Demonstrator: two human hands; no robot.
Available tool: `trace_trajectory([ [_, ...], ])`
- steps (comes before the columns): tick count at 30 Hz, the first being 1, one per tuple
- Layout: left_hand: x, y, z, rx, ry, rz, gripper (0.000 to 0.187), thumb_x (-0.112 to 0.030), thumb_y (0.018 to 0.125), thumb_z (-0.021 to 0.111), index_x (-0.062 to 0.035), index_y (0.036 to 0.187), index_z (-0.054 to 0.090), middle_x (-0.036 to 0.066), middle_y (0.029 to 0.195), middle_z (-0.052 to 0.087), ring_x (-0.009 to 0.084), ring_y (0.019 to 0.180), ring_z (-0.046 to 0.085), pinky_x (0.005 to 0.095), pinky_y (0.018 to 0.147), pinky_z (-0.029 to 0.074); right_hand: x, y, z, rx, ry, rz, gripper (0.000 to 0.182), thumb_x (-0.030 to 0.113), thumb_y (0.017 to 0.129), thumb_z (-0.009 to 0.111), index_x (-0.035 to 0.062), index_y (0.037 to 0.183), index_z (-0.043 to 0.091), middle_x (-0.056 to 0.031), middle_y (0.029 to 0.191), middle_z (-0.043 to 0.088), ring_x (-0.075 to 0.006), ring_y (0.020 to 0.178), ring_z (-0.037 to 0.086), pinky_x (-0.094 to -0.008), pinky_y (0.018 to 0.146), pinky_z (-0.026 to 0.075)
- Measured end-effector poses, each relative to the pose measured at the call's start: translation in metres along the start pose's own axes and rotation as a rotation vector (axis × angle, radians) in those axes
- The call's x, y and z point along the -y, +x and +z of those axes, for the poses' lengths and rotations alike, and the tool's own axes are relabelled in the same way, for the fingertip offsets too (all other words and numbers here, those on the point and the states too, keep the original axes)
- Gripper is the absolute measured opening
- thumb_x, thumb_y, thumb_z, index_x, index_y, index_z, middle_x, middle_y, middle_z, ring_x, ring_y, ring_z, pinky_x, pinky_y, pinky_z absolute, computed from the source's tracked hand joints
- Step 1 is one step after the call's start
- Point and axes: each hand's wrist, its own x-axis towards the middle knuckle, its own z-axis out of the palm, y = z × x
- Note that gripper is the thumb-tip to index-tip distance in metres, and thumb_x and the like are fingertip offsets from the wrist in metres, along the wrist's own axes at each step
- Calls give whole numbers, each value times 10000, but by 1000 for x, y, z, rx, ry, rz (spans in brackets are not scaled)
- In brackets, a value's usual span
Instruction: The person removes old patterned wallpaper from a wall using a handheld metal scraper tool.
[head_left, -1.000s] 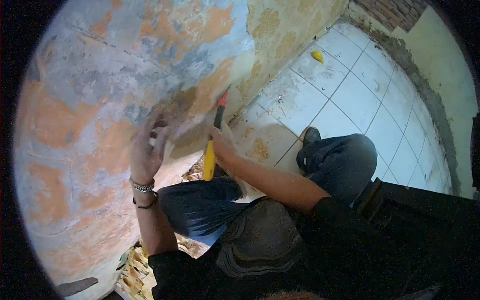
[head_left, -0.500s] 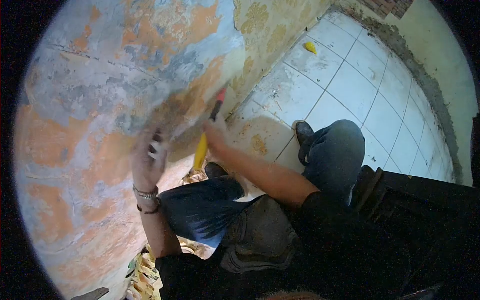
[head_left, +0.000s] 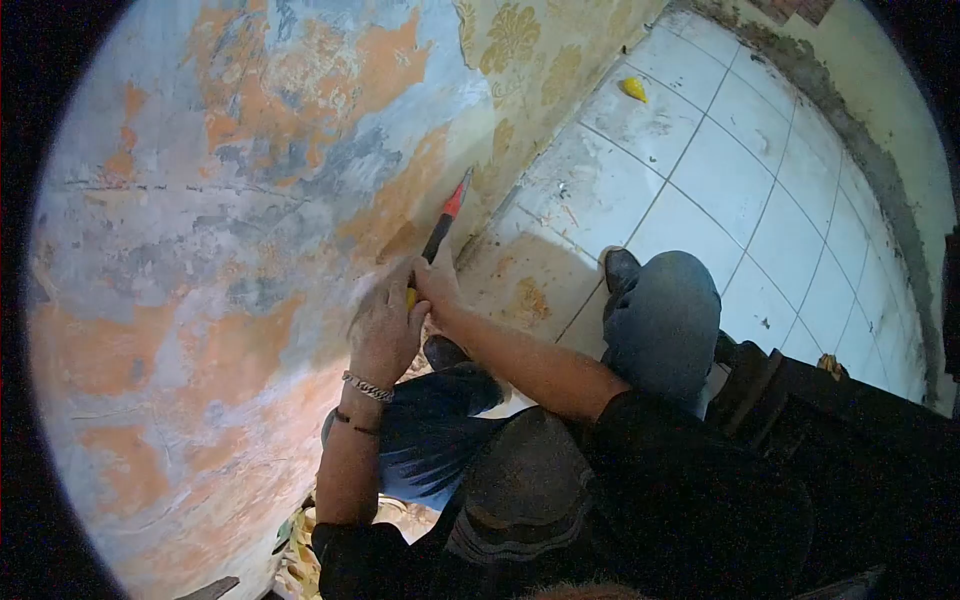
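Note:
A scraper (head_left: 437,238) with a red and black shaft and a yellow handle end slants up along the wall. Its thin tip meets the edge where patterned wallpaper (head_left: 512,40) borders the stripped wall surface (head_left: 130,340). My right hand (head_left: 437,284) is closed around the shaft below the black part. Just behind it, my left hand (head_left: 385,335), with a chain bracelet at the wrist, wraps the yellow end, most of which the fingers hide.
White floor tiles (head_left: 690,220) with crumbs and dust run along the wall's foot. A small yellow object (head_left: 634,89) lies on them farther off. Dark furniture (head_left: 860,420) stands at my right. Peeled paper scraps (head_left: 300,560) lie at lower left. My bent knees are close to the wall.
My left hand, earlier apart from the tool near the wall, has come right and taken hold of the yellow end. The scraper's tip has shifted slightly up and right.

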Motion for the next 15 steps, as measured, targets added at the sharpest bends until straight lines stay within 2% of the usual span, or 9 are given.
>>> trace_trajectory([
  [3, -7, -2, -4, -13, -42, 23, 498, -152, 894, 573, -62, 1357, 412, 220, 1298, 507, 433, 1142, 518, 482, 924, 463, 28, 13, -14, 37, 68, 53, 267, 288, 930, 485, 57, 1061, 508, -48, 811, 524, -181, 718, 541, -348, 634, 441],
  [5, -28, -17, -16, 4, 48, -94, 483, -125, 893, 555, -64, 1352, 420, 216, 1289, 512, 429, 1130, 525, 481, 921, 464, 33, 19, -16, 69, 188, 85, 269, 298, 937, 472, 63, 1061, 517, -40, 798, 511, -175, 705, 526, -338, 631, 431],
  [6, -49, -20, -22, -67, 107, -126, 406, -174, 895, 567, -55, 1278, 507, 206, 1055, 606, 365, 851, 638, 446, 707, 529, 26, 19, -10, -6, 192, 12, 263, 302, 940, 471, 66, 1047, 517, -37, 789, 499, -169, 700, 513, -337, 625, 424],
  [7, -56, -19, -24, -57, 113, -122, 406, -174, 895, 567, -55, 1278, 507, 206, 1055, 606, 365, 851, 638, 446, 707, 529, 23, 20, -6, -81, 194, -59, 257, 306, 943, 470, 69, 1033, 517, -33, 780, 487, -164, 695, 500, -336, 618, 418],
  [9, -64, -16, -24, -57, 188, -214, 371, -196, 905, 559, -48, 1244, 540, 188, 994, 609, 353, 749, 647, 427, 609, 537, 28, 28, -11, -76, 229, -38, 250, 303, 948, 466, 69, 1023, 514, -32, 778, 494, -165, 682, 506, -337, 599, 425],
  [11, -63, 2, -4, -54, 232, -176, 362, -196, 900, 567, -50, 1231, 553, 177, 962, 607, 346, 737, 647, 418, 599, 535, 39, 33, -21, -60, 264, -19, 243, 300, 952, 463, 69, 1013, 512, -31, 777, 502, -166, 669, 512, -338, 581, 432],
  [13, -69, 10, 4, -44, 280, -127, 354, -195, 896, 574, -51, 1218, 566, 167, 931, 606, 339, 726, 647, 410, 588, 534, 59, 29, -39, -2, 342, 109, 289, 307, 960, 457, 43, 1042, 537, -51, 754, 555, -154, 687, 543, -319, 625, 451],
  [14, -74, 12, 6, -53, 289, -133, 351, -199, 894, 579, -52, 1214, 570, 161, 916, 605, 335, 700, 642, 404, 575, 532, 55, 34, -39, -14, 450, 160, 198, 288, 950, 471, 95, 973, 506, -18, 715, 506, -150, 555, 507, -311, 494, 439],
  [15, -76, 13, 6, -60, 296, -139, 349, -202, 893, 583, -54, 1209, 573, 156, 902, 605, 332, 674, 638, 398, 562, 530, 39, 41, -35, -21, 463, 158, 198, 288, 950, 471, 95, 973, 506, -18, 715, 506, -150, 555, 507, -311, 494, 439],
])
